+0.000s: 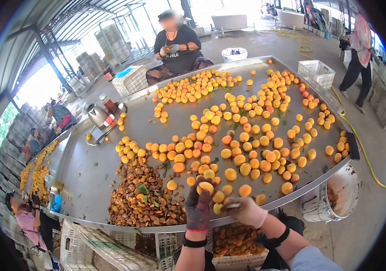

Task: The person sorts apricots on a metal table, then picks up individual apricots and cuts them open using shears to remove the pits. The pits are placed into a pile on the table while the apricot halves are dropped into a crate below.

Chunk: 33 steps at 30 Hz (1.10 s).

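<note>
Presently, both gloved hands are held over the near edge of a large metal sorting table (111,149). The left hand (198,205), in a dark worn glove, is raised with its fingers curled around one apricot (205,186), which is lifted just clear of the table surface. The right hand (246,211), in a pale glove, is closed around a small blade-like tool (232,206); its tip is directed toward a second apricot (218,207) lying between the two hands. Whether that fruit is touched by the tool cannot be told.

A wide spread of loose apricots (242,135) is observed across the middle and far right of the table. A heap of brown pits (141,196) with scattered green leaves is noted to the left of the hands, near the table edge. Below the near edge, a crate of halved fruit (233,241) is seen between the forearms, and a white bucket (337,194) stands to the right.

At the far side a seated person (177,45) is recorded holding fruit. A kettle (97,115) is noted on the far left of the table. A white basket (317,72) stands at the far right.
</note>
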Each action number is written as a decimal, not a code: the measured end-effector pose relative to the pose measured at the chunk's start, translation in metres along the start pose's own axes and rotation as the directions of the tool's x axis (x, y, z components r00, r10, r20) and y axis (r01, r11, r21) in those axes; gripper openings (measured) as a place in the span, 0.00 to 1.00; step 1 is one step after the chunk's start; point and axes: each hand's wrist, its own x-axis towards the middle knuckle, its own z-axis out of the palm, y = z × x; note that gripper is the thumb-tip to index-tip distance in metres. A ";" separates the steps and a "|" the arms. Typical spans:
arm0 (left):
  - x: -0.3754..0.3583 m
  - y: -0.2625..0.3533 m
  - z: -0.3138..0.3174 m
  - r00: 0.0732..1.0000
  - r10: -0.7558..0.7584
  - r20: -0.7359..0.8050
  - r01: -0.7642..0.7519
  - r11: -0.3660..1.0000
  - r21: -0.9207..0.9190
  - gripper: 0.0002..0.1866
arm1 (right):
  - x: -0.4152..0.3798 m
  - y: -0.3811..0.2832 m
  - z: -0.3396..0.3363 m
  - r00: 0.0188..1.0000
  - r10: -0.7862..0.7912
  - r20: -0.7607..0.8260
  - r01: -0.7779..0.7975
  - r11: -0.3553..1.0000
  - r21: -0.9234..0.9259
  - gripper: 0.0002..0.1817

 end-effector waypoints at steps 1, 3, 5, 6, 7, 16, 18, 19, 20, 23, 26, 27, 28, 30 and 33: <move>-0.001 0.003 -0.001 1.000 0.004 -0.009 -0.004 1.000 0.007 0.21 | 0.000 0.000 -0.005 0.995 -0.029 -0.096 0.028 0.999 -0.018 0.14; 0.004 0.010 0.000 0.999 -0.030 -0.040 0.037 0.983 0.181 0.20 | -0.001 -0.029 -0.013 0.991 0.029 -0.128 0.002 0.972 0.237 0.17; 0.005 -0.030 -0.011 0.947 0.233 0.222 -0.322 0.710 0.626 0.23 | 0.005 -0.036 -0.018 0.971 0.108 -0.214 -0.052 0.966 0.252 0.14; 0.003 -0.030 -0.003 0.921 0.184 0.344 -0.386 0.562 0.732 0.24 | 0.013 -0.026 -0.009 0.961 -0.067 -0.270 0.146 0.948 0.284 0.16; -0.002 -0.029 0.001 0.891 0.101 0.443 -0.444 0.395 0.804 0.26 | 0.013 -0.025 -0.012 0.959 -0.064 -0.275 0.145 0.947 0.286 0.16; -0.004 -0.022 0.006 0.853 0.221 0.472 -0.508 0.556 0.658 0.25 | 0.005 -0.047 -0.019 0.969 0.216 -0.123 -0.156 0.914 0.374 0.14; -0.007 -0.017 0.013 0.969 0.099 0.225 -0.191 0.879 0.436 0.23 | 0.004 -0.044 -0.020 0.963 0.232 -0.133 -0.143 0.868 0.476 0.12; -0.009 -0.017 0.014 0.992 -0.123 0.013 0.122 0.990 0.073 0.22 | 0.005 -0.044 -0.019 0.964 0.234 -0.129 -0.139 0.852 0.505 0.13; -0.011 -0.016 0.010 0.984 -0.177 -0.008 0.177 0.981 0.074 0.22 | 0.003 -0.042 -0.019 0.962 0.245 -0.122 -0.144 0.832 0.536 0.13; -0.005 -0.012 -0.007 0.952 -0.306 0.025 0.307 0.945 -0.112 0.27 | -0.004 -0.056 -0.026 0.943 0.309 -0.127 -0.211 0.846 0.490 0.13; 0.000 -0.007 -0.009 0.925 -0.373 0.077 0.375 0.857 -0.354 0.30 | -0.007 -0.035 -0.037 0.993 0.117 -0.030 -0.102 0.945 0.312 0.15; 0.000 -0.008 -0.012 0.923 -0.377 0.075 0.378 0.855 -0.354 0.30 | -0.004 -0.031 -0.033 0.992 0.121 -0.031 -0.105 0.944 0.314 0.15; 0.001 -0.012 -0.017 0.906 -0.414 0.087 0.417 0.840 -0.347 0.30 | -0.001 -0.027 -0.029 0.984 -0.134 -0.116 0.152 0.975 0.160 0.12; -0.003 -0.017 -0.021 0.882 -0.462 0.091 0.464 0.819 -0.339 0.30 | -0.008 -0.023 -0.042 0.981 -0.152 -0.121 0.161 0.985 0.067 0.14; -0.010 -0.025 -0.014 0.839 -0.537 0.085 0.542 0.814 -0.209 0.31 | -0.010 -0.051 -0.038 0.942 0.083 -0.326 0.122 0.820 0.559 0.17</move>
